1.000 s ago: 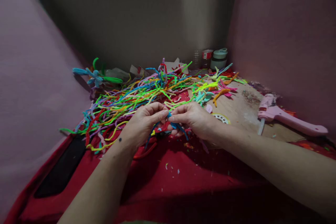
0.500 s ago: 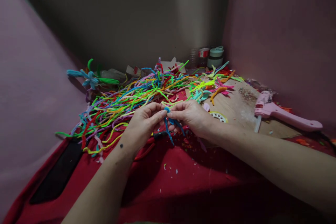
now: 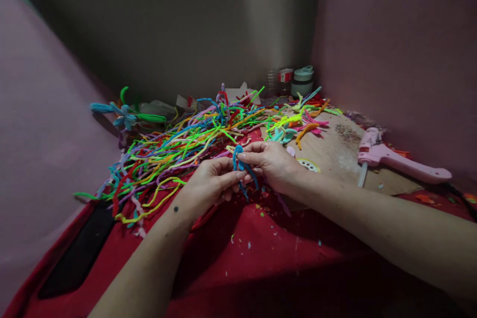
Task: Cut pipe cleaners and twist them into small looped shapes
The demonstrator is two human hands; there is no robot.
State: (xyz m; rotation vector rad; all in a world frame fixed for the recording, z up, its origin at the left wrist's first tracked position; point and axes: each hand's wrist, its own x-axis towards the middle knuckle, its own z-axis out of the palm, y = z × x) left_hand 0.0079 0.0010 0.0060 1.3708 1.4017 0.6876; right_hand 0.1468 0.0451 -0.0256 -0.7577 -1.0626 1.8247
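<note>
Both of my hands meet over the red cloth (image 3: pixel 261 258) and pinch one blue pipe cleaner (image 3: pixel 240 165) between them. My left hand (image 3: pixel 212 184) grips its lower part with closed fingers. My right hand (image 3: pixel 270 163) pinches its upper looped part between thumb and fingers. Loose blue ends hang down below my fingers. Just behind my hands lies a big tangled heap of pipe cleaners (image 3: pixel 186 141) in green, blue, yellow, orange, purple and red.
A pink glue gun (image 3: pixel 395 161) lies on a wooden board (image 3: pixel 335 156) at the right. Twisted pipe-cleaner flowers (image 3: pixel 294 124) sit at the board's far end, a blue one (image 3: pixel 119 112) at far left. Jars (image 3: pixel 301 82) stand in the corner. Pink walls close both sides.
My left hand dropped lower along the blue pipe cleaner and my right hand lifted its top, so the piece now stands more upright. The view drifted slightly.
</note>
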